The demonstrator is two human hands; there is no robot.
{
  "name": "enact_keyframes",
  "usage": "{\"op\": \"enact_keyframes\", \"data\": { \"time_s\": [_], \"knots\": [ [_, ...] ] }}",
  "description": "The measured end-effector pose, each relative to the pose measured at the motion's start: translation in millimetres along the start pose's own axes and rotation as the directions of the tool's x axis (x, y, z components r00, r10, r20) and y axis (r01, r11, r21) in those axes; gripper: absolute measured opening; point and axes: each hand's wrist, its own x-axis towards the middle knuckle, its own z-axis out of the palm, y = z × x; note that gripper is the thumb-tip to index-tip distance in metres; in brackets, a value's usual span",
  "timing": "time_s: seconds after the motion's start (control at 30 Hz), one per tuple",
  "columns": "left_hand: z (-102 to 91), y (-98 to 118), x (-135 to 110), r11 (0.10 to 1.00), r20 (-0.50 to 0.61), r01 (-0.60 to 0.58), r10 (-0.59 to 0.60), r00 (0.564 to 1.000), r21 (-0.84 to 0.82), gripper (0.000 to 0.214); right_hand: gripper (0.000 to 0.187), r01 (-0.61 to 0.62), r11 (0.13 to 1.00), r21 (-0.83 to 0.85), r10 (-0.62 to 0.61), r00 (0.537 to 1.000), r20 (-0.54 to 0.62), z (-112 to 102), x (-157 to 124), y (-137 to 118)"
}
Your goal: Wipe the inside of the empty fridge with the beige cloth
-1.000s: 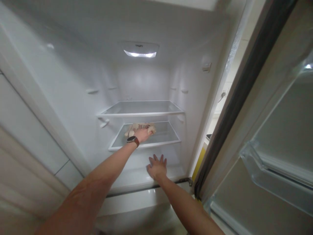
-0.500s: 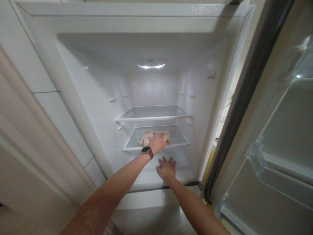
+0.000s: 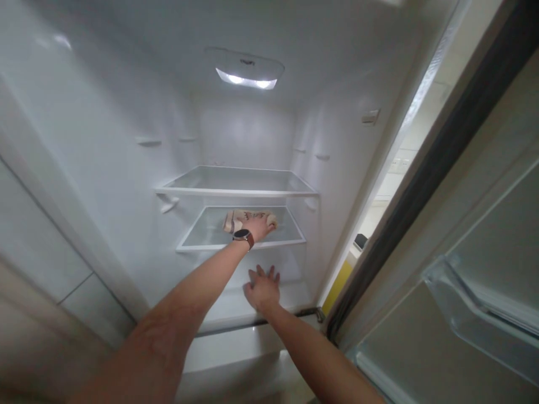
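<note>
A beige cloth (image 3: 236, 216) with dark markings lies bunched on the lower glass shelf (image 3: 197, 235) inside a refrigerator. My left hand (image 3: 257, 228), with a round watch (image 3: 241, 234) on a brown strap at its wrist, presses on the cloth and grips it near its right end. Some of its fingertips are hidden in the folds. Lower down, my right hand (image 3: 264, 289) rests with spread fingers on the white fridge floor (image 3: 229, 303), holding nothing.
Above the cloth sits an upper glass shelf (image 3: 240, 179), and a lit lamp (image 3: 246, 78) is in the ceiling. The open door (image 3: 471, 235) with clear bins (image 3: 484, 314) stands at the right. A tiled wall (image 3: 46, 247) borders the left side.
My view has moved closer into the refrigerator. My left hand and the cloth have slid farther back on the lower shelf. The right hand stays spread on the fridge floor.
</note>
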Motion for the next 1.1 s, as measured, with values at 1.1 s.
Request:
{"op": "enact_keyframes", "data": {
  "time_s": [1.1],
  "knots": [
    [23.8, 7, 64, 1.0, -0.018, 0.014, -0.014, 1.0, -0.012, 0.067, 0.055, -0.014, 1.0, -0.014, 0.014, 1.0, -0.009, 4, 2, 1]
  ]
}}
